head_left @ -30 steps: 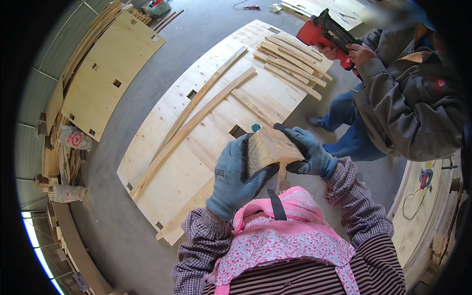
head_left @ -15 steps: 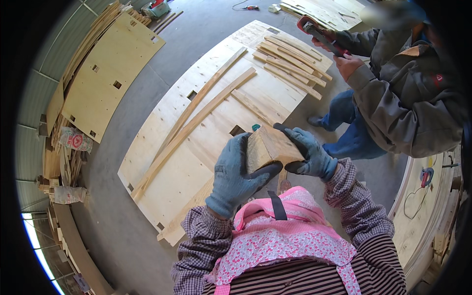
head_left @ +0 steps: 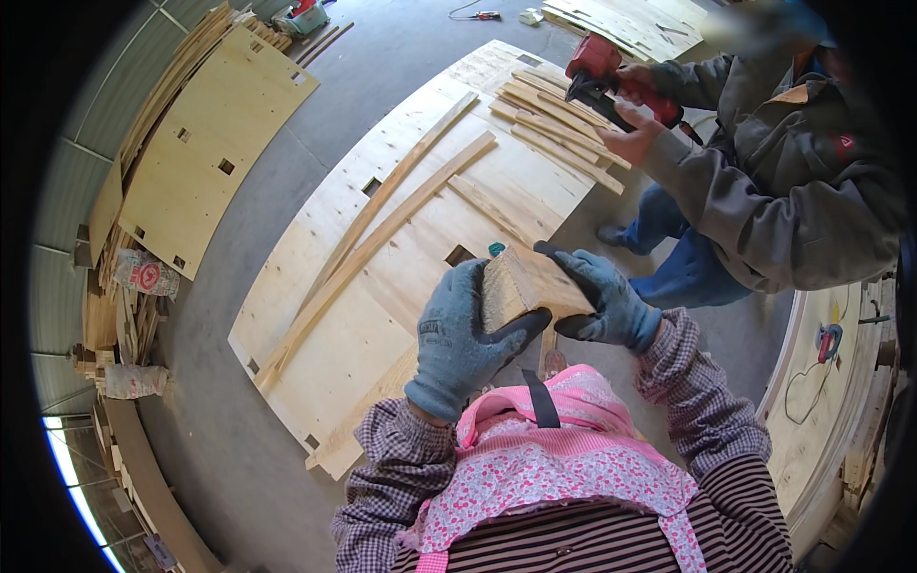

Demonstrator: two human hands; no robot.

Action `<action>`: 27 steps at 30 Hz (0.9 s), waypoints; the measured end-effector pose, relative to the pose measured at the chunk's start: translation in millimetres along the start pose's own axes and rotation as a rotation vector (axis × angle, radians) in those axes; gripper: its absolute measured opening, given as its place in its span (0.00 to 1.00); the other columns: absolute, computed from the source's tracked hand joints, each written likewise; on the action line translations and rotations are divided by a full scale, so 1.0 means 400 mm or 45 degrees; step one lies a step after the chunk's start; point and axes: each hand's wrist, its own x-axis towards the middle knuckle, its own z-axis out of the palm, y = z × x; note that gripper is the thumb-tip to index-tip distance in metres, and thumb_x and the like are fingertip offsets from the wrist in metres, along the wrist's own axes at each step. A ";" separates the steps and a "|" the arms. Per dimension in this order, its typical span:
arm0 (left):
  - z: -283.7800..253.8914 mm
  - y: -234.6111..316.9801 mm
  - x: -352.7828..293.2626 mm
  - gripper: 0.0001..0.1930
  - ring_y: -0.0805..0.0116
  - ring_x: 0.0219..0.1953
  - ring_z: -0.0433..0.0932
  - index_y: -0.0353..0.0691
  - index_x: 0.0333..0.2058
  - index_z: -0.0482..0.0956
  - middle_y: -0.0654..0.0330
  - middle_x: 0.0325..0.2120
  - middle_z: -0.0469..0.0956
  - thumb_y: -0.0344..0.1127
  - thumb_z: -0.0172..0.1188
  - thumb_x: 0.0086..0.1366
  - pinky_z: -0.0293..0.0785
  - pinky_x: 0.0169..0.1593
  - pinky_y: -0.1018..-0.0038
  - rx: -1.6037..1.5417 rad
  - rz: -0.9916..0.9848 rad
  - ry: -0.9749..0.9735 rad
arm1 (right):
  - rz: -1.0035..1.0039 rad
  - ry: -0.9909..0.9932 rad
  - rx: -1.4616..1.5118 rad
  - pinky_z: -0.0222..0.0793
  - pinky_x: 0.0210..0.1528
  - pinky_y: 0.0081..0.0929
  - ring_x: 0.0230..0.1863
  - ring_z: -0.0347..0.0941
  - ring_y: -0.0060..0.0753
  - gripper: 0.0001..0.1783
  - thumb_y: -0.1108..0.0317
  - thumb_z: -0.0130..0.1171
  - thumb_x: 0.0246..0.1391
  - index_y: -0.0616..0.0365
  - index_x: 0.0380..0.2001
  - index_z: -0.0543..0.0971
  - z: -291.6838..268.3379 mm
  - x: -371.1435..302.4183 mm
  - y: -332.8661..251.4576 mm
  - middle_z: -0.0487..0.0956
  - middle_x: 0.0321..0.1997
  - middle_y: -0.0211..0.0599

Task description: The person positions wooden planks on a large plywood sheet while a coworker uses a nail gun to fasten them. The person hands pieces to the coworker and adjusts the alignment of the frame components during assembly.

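Observation:
Between my two gloved hands, up close in front of my chest, is a wooden block (head_left: pixel 541 284) with a rough, pale end face toward the left. My left hand (head_left: pixel 461 331) grips that end, its thumb along the lower edge. The fingers of my right hand (head_left: pixel 608 304) close around the opposite end. Below the block lies a large plywood panel (head_left: pixel 334 248) with square cut-outs. Long wood strips (head_left: pixel 382 244) rest across it, and several shorter strips (head_left: pixel 564 119) are heaped at its far right.
At the right a co-worker in a grey jacket (head_left: pixel 774 181) holds a red and black nail gun (head_left: pixel 597 65). Plywood sheets (head_left: pixel 210 124) lean along the left wall. Near the lower right, a red tool with a cord (head_left: pixel 828 342) lies on stacked boards (head_left: pixel 807 420).
The co-worker's nail gun has turned and shifted left, showing more of its red body, and one of the co-worker's hands is now more open. My hands and the block have barely moved.

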 end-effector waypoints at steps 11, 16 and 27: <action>-0.009 -0.006 0.005 0.28 0.67 0.40 0.73 0.32 0.45 0.66 0.52 0.37 0.73 0.39 0.69 0.50 0.71 0.44 0.72 0.024 -0.002 -0.089 | 0.006 -0.023 0.019 0.66 0.40 0.35 0.35 0.71 0.50 0.46 0.54 0.69 0.31 0.62 0.56 0.65 0.005 0.008 0.007 0.74 0.34 0.48; -0.011 -0.007 0.012 0.29 0.68 0.43 0.73 0.32 0.47 0.65 0.52 0.39 0.73 0.37 0.69 0.49 0.70 0.47 0.72 -0.043 -0.021 -0.118 | -0.038 0.009 0.092 0.67 0.42 0.34 0.38 0.72 0.50 0.46 0.56 0.70 0.31 0.61 0.56 0.65 0.008 0.011 0.012 0.74 0.36 0.49; -0.008 -0.007 0.035 0.37 0.64 0.52 0.69 0.33 0.56 0.59 0.51 0.49 0.68 0.35 0.68 0.49 0.64 0.55 0.70 -0.246 -0.054 -0.144 | 0.144 -0.083 0.038 0.65 0.48 0.35 0.47 0.70 0.49 0.47 0.52 0.71 0.32 0.57 0.57 0.65 0.001 0.005 0.035 0.73 0.47 0.48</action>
